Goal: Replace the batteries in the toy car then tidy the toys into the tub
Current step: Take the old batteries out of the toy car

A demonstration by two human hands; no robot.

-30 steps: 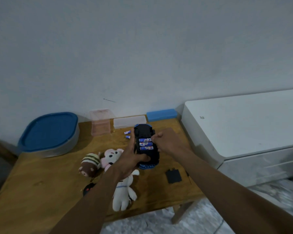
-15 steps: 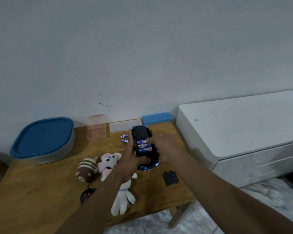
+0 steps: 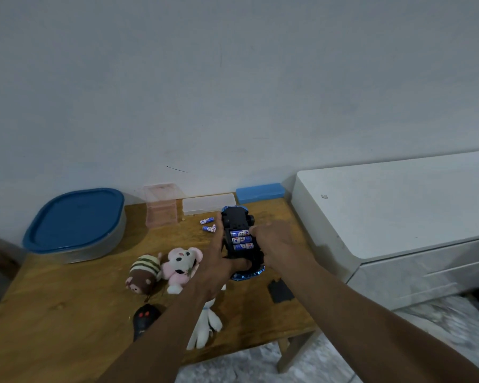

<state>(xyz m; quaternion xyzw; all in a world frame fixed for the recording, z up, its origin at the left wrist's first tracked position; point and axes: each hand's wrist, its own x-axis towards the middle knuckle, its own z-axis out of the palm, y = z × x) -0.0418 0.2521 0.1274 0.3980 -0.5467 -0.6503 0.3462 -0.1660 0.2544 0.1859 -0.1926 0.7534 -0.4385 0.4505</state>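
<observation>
The left hand (image 3: 219,261) grips the upturned toy car (image 3: 237,219) over the desk (image 3: 67,305), thumb across its near end, with three batteries (image 3: 241,239) lying side by side in the open bay. The right hand (image 3: 277,241) sits against the car's right flank, fingers curled toward the battery ends — whether it pinches one or merely touches, I cannot tell. Two loose batteries (image 3: 207,221) lie just left of the car, the black cover (image 3: 280,291) near the desk's front-right edge, plush toys (image 3: 177,262) by the left wrist, and the lidded tub (image 3: 75,219) well apart at far left.
</observation>
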